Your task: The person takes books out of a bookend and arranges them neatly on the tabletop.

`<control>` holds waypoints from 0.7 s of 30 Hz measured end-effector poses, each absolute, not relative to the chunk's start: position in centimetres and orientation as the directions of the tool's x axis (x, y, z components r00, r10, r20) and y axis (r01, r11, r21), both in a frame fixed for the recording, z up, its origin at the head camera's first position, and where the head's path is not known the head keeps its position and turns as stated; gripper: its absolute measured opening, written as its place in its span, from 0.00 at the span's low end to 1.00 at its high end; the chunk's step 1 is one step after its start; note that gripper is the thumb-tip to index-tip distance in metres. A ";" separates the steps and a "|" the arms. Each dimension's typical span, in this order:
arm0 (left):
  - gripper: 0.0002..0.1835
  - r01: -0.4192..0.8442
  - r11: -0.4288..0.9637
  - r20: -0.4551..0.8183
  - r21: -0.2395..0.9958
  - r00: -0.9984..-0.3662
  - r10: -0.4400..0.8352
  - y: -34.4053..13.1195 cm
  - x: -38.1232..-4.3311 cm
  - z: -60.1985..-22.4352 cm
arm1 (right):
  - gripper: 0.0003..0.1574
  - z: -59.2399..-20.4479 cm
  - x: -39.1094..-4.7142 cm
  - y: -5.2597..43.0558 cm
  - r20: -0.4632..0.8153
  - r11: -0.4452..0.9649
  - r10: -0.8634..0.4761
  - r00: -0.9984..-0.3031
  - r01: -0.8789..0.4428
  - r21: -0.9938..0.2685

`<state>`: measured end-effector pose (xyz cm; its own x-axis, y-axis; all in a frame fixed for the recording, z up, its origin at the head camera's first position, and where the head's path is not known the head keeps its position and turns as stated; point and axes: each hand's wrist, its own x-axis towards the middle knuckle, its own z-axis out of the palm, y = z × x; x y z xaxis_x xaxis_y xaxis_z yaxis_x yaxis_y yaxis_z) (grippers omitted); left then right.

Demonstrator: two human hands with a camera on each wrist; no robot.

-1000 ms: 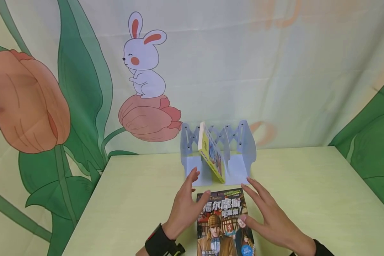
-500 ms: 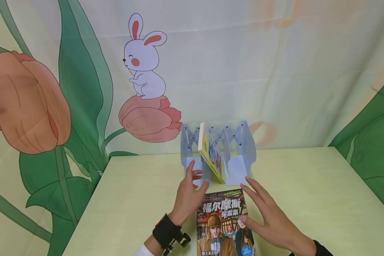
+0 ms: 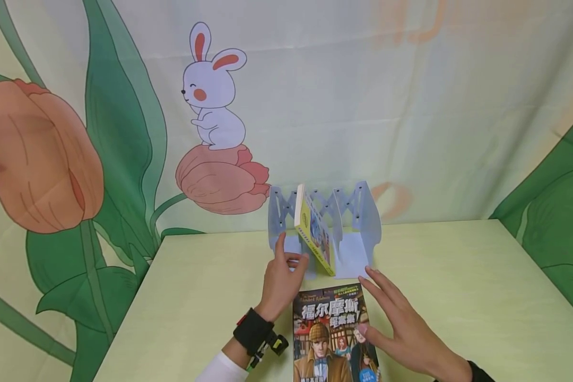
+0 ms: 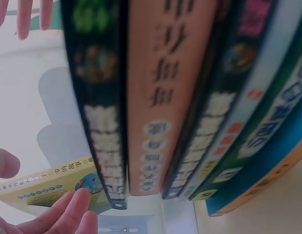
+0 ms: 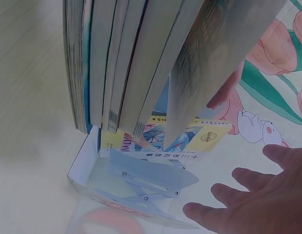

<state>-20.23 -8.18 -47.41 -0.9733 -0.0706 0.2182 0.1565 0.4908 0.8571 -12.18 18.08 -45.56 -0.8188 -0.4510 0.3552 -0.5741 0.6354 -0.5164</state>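
A pile of several books (image 4: 153, 97) lies in front of me, its top one a dark book (image 3: 329, 334) with a man in a checked cap on the cover. The spines face my left hand; the page edges (image 5: 126, 73) face my right. My left hand (image 3: 281, 281) is past the pile's far left corner, fingers extended and overlapping the front of a pale blue book rack (image 3: 355, 254) in the head view. A yellow book (image 3: 317, 236) leans at a slant inside that rack. My right hand (image 3: 406, 329) holds nothing, fingers spread along the pile's right side.
The rack stands at the back of a pale yellow-green table (image 3: 210, 297), close to a hanging cloth (image 3: 315, 106) printed with a rabbit and tulips. A black wrist strap (image 3: 255, 331) with a small device is on my left wrist.
My left hand has moved forward from over the pile's far left corner toward the rack's left front. The right hand stays nearly where it was; books and rack have not moved.
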 end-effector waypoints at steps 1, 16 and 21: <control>0.42 0.154 0.493 0.219 0.856 -0.973 -0.077 -8.1 -20.5 -47.4 | 0.51 -45.6 -12.2 18.1 0.354 0.635 -0.452 -0.819 -0.574 -0.517; 0.41 0.136 0.519 0.226 0.844 -0.968 -0.112 -7.7 -22.8 -46.8 | 0.50 -45.8 -12.3 18.1 0.344 0.633 -0.455 -0.822 -0.570 -0.524; 0.40 0.142 0.539 0.231 0.830 -0.968 -0.100 -7.4 -23.3 -46.5 | 0.50 -46.2 -12.4 18.1 0.357 0.630 -0.455 -0.816 -0.578 -0.518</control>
